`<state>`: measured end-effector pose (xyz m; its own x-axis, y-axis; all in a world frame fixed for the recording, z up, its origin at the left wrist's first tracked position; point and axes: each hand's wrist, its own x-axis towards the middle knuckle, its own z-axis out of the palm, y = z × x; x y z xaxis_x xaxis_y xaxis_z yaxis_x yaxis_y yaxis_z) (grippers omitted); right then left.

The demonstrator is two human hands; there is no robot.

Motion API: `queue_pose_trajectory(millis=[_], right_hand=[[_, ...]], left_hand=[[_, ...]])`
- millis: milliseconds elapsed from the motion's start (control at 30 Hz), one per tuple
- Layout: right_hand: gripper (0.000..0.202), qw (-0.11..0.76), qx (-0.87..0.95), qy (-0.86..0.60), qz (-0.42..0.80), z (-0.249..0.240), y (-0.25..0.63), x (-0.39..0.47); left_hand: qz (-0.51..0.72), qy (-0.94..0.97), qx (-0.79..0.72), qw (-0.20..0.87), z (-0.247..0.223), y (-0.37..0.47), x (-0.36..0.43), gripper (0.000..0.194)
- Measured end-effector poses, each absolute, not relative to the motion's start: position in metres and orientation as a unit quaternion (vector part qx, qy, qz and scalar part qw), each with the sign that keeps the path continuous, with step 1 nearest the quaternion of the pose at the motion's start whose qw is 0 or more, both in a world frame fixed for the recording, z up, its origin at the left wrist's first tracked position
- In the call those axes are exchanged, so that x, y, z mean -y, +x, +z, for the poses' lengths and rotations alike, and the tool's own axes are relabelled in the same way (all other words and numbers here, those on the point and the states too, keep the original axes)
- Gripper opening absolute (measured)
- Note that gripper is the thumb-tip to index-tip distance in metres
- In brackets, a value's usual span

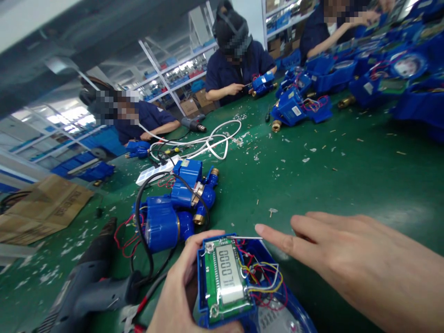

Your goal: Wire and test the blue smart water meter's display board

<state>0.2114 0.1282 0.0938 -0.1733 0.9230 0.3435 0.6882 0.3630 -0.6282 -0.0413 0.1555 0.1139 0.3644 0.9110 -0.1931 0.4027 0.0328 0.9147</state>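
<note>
My left hand (pixel 180 286) is wrapped around the side of a blue water meter (pixel 202 277) with its housing uncovered. Inside sits a green circuit board (pixel 212 296) with a lit-up digit display (pixel 229 273). Red, yellow and white wires (pixel 265 277) loop out beside the board, above the meter's round dial (pixel 277 317). My right hand (pixel 333 245) is closed, index finger stretched along a thin metal tool shaft (pixel 248 237). The shaft's tip reaches the board's upper edge; its handle is hidden in the hand.
A heat gun (pixel 93 282) lies at left, its black cable looping over two blue meters (pixel 163 226). Beyond are a white power strip (pixel 157 171) and a cardboard box (pixel 45 208). Several meters (pixel 291 106) crowd the right. Co-workers (pixel 239 60) sit across the green table (pixel 347 185).
</note>
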Motion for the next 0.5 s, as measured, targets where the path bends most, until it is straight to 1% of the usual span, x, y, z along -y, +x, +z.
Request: queue_pose_trajectory(millis=[33, 100, 167, 233, 367, 500], right_hand=[[0.038, 0.313, 0.783, -0.521, 0.128, 0.094, 0.211, -0.128], [0.046, 0.257, 0.837, -0.482, 0.012, 0.094, 0.209, -0.127], [0.051, 0.233, 0.851, -0.460, -0.099, 0.095, 0.206, -0.126], [0.054, 0.221, 0.847, -0.454, -0.167, 0.098, 0.201, -0.125], [0.063, 0.210, 0.844, -0.455, -0.190, 0.102, 0.196, -0.121], [0.067, 0.212, 0.837, -0.467, -0.191, 0.102, 0.194, -0.118]], left_hand=[[0.250, 0.652, -0.502, 0.511, 0.113, -0.042, -0.156, 0.083], [0.259, 0.641, -0.509, 0.512, 0.112, -0.041, -0.155, 0.083], [0.277, 0.620, -0.521, 0.517, 0.112, -0.039, -0.153, 0.084], [0.297, 0.606, -0.514, 0.530, 0.112, -0.037, -0.151, 0.083], [0.341, 0.590, -0.496, 0.538, 0.109, -0.033, -0.149, 0.075], [0.373, 0.581, -0.491, 0.531, 0.105, -0.031, -0.146, 0.073]])
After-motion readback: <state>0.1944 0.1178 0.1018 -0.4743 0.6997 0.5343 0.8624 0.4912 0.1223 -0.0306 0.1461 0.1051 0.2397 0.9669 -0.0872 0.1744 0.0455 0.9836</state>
